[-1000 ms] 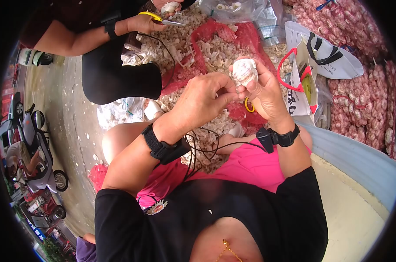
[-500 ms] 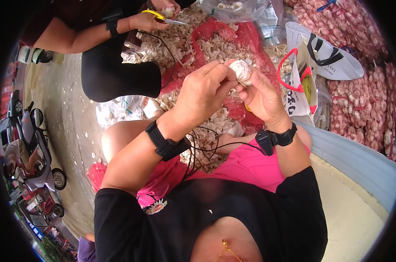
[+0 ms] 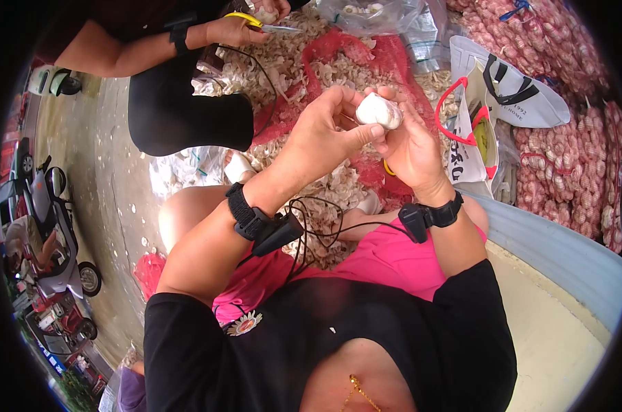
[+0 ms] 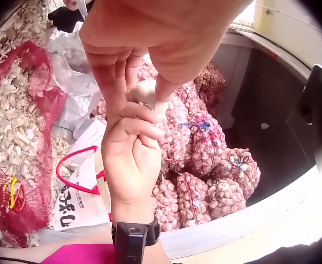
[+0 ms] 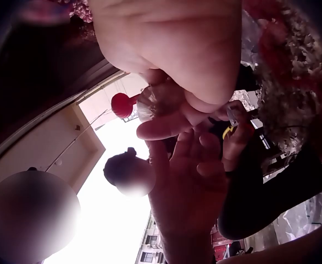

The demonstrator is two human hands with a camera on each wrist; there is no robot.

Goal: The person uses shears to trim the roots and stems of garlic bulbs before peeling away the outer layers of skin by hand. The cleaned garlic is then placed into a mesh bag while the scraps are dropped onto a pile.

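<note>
Left hand [image 3: 325, 141], right hand [image 3: 417, 154], both pinched the white garlic bulb [image 3: 378, 111]! And just beyond, a pale bag [image 3: 541, 113] read "1992"!

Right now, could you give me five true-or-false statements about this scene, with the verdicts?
1. The left hand and right hand touch the same garlic bulb. True.
2. The camera wearer's top is orange. False: it is black.
3. A second person's hand holds yellow-handled scissors. True.
4. The garlic sacks look bright green. False: they look pinkish-red.
5. Loose garlic skins lie beside red netting. True.
</note>
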